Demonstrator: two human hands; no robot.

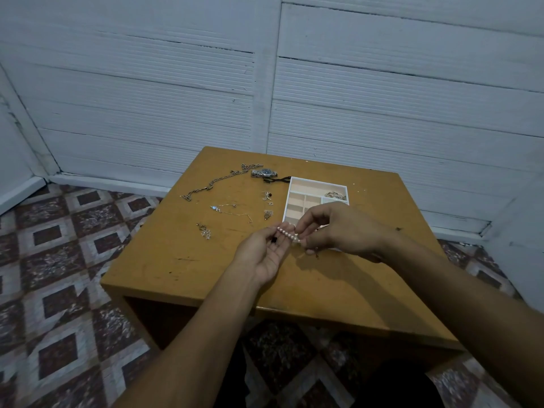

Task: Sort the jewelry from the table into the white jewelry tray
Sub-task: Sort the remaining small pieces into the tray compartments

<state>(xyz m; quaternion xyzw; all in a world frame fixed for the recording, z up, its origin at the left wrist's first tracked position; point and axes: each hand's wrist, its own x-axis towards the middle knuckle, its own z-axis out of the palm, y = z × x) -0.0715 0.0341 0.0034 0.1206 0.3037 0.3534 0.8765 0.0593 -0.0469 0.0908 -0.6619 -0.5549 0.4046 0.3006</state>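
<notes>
Our left hand (265,254) and right hand (338,231) each pinch an end of the pearl bracelet (288,234) over the table's (182,260) middle.

Room near, clutter beyond
Bare table (182,260) front; chain (216,181), watch (265,173), small pieces (268,214) crowd far-left; tray (316,184) far-right, near rim apparently under the right hand (344,228).

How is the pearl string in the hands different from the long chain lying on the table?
The pearl string is round whitish beads; the long chain is dull metal links. The pearl string is held between the left hand and right hand, while the long chain lies loose on the table. The pearl string's visible part looks shorter than the long chain. Neither is in the white tray.
</notes>
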